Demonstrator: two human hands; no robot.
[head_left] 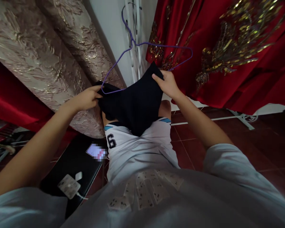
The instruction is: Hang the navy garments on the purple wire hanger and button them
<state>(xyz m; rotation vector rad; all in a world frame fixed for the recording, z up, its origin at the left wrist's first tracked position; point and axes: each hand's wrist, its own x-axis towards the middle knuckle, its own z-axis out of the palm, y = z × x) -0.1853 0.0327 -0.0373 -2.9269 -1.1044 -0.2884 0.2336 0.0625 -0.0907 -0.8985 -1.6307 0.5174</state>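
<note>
A dark navy garment (133, 101) hangs spread between my two hands in front of my legs. My left hand (86, 98) pinches its left edge, with fingers closed on the cloth and on the lower corner of a purple wire hanger (142, 44). My right hand (167, 83) grips the garment's upper right edge. The hanger's hook reaches up to a white rail at the wall, and its right end shows against red cloth.
Red fabric with gold embroidery (228, 47) hangs at the right. Beige brocade fabric (45, 53) hangs at the left. A black stool (71, 164) at lower left carries a phone (96, 152) and a white charger (70, 185). The floor is dark red tile (263, 142).
</note>
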